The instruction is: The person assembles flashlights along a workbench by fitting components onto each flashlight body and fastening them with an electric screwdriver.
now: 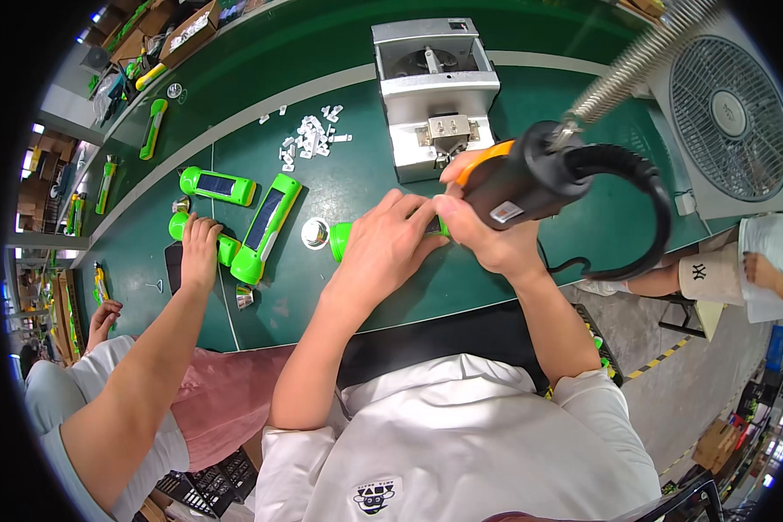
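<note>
My left hand (pixel 384 237) is closed over a green flashlight body (pixel 339 241) lying on the green bench, holding it down. The body's round threaded end sticks out to the left of my fingers, and a dark panel shows to their right. My right hand (pixel 496 242) grips a black and orange electric screwdriver (pixel 524 178), tilted over the flashlight's right end. Its bit is hidden by the tool and my fingers. Just left of the threaded end sits a silver reflector cup (pixel 315 232).
A metal screw feeder (pixel 435 91) stands behind my hands. A coiled spring (pixel 635 65) and black cable run from the screwdriver. White plastic pieces (pixel 310 139) and green flashlights (pixel 267 222) lie to the left, where a co-worker's hand (pixel 200 248) holds another flashlight. A fan (pixel 729 113) stands right.
</note>
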The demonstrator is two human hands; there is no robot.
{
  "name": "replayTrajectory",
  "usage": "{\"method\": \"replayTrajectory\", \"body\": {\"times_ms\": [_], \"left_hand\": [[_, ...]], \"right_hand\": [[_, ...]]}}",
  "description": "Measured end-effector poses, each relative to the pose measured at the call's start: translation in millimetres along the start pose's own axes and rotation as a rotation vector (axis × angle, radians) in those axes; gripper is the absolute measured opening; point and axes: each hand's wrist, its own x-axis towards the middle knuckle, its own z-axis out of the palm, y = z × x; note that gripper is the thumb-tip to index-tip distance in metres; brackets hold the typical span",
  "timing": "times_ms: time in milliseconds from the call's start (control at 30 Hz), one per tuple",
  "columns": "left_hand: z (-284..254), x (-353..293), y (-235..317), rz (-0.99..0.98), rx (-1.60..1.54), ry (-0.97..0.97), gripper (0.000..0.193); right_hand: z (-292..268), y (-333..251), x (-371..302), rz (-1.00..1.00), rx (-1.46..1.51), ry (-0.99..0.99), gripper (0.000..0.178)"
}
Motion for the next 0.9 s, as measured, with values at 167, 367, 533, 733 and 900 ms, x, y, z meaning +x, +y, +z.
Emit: {"method": "replayTrajectory", "body": {"times_ms": [167,367,533,733,900], "left_hand": [[-2,4,7,0.0,0.018,-0.016,0.043],[5,9,8,0.062,0.068,-0.033,0.043],[26,31,23,0.096,0.03,0.018,0.043],[-7,26,25,0.114,0.116,-0.084,0.05],[-19,6,9,-0.017,0.128,-0.109,0.055]], "right_hand": [[-3,-7,2,0.27,0.122,0.084,0.025],[-27,-26,2,-0.119,0.095,0.188,0.033],[-58,-54,12,-0.017,0.187,0.242,0.029],[-88,-55,12,0.005,0.28,0.23,0.032],[-90,-50,15,0.123,0.467,0.287,0.025]]}}
